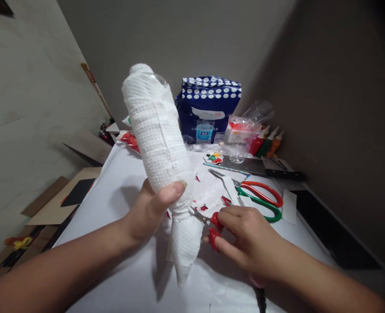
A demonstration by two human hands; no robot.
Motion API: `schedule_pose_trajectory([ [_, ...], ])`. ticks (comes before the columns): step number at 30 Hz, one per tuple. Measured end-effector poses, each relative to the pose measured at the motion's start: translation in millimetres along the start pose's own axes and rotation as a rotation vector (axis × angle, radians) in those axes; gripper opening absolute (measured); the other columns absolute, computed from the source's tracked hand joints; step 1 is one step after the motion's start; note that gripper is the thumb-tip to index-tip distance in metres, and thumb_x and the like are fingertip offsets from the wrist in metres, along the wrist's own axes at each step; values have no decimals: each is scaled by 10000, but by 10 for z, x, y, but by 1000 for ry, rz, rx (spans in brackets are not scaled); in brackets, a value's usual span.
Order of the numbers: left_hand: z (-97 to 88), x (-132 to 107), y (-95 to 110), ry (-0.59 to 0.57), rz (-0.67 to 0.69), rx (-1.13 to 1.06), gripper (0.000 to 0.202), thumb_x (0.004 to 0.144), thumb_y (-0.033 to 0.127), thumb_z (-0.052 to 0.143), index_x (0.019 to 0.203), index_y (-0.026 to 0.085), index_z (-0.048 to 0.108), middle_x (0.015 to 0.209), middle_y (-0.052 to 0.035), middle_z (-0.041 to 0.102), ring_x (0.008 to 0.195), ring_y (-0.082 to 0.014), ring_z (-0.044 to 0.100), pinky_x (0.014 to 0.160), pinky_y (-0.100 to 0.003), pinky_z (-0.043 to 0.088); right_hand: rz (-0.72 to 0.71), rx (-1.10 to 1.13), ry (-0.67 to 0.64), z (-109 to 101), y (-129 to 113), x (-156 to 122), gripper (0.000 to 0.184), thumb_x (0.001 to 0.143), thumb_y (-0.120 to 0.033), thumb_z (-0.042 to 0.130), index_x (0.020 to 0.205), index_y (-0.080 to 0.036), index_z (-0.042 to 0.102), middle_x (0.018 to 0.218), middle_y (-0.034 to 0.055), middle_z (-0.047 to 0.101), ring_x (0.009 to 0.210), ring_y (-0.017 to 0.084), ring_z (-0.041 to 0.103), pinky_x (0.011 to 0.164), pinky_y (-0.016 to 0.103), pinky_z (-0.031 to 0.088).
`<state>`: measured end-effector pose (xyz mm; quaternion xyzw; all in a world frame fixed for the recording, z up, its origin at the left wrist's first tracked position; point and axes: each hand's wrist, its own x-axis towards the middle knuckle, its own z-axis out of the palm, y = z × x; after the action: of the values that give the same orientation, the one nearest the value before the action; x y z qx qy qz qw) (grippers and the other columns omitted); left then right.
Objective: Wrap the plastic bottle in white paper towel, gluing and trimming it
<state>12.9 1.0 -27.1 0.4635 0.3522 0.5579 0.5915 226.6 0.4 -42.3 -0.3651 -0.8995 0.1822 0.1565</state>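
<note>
My left hand (156,200) is wrapped round the lower part of a long bottle-shaped bundle in white textured cloth (158,134). The bundle leans left at its top, held up above the table. Below a tied, pinched-in neck, its loose tail (186,243) tapers to a point. My right hand (241,239) has its fingers in the red loops of small scissors (207,218). Their tip is right beside the pinched neck; I cannot tell whether it touches the cloth. What is inside the wrapping is hidden.
Larger scissors with orange and green handles (260,198) lie on the white table (114,243). Behind are a knife (254,166), a paint palette (213,158), a blue bag (208,102), a labelled cup (204,132) and paint bottles (270,143). Cardboard (78,191) is at left.
</note>
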Motion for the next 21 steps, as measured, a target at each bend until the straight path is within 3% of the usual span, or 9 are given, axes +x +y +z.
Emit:
schedule_pose_trajectory([
  [4, -67, 9, -68, 7, -14, -29, 347, 803, 435, 610, 960, 138, 697, 1060, -90, 727, 1070, -355, 626, 871, -406, 538, -4, 41, -20, 10, 6, 15, 207, 872, -255, 482, 678, -188, 506, 666, 36, 573, 610, 152, 504, 594, 279, 337],
  [9, -25, 47, -85, 7, 8, -61, 412, 813, 410, 613, 1085, 109, 688, 996, -105, 739, 1038, -340, 644, 919, -414, 515, -7, 44, -14, 39, 16, 27, 204, 864, -255, 493, 672, -188, 481, 646, 21, 548, 593, 140, 475, 590, 272, 322],
  [17, 36, 41, -51, 8, 67, -47, 425, 834, 382, 606, 1182, 144, 658, 1066, -91, 724, 1025, -314, 649, 881, -381, 515, -36, 35, 37, 103, 25, -7, 191, 849, -230, 472, 663, -190, 457, 635, 20, 529, 600, 145, 473, 598, 274, 316],
  [21, 38, 40, -47, -11, 22, -59, 445, 838, 402, 594, 1184, 128, 656, 1032, -103, 729, 986, -329, 661, 814, -395, 541, -31, 55, 62, 127, 21, -3, 203, 851, -237, 477, 660, -196, 424, 628, 9, 512, 593, 137, 463, 596, 268, 313],
])
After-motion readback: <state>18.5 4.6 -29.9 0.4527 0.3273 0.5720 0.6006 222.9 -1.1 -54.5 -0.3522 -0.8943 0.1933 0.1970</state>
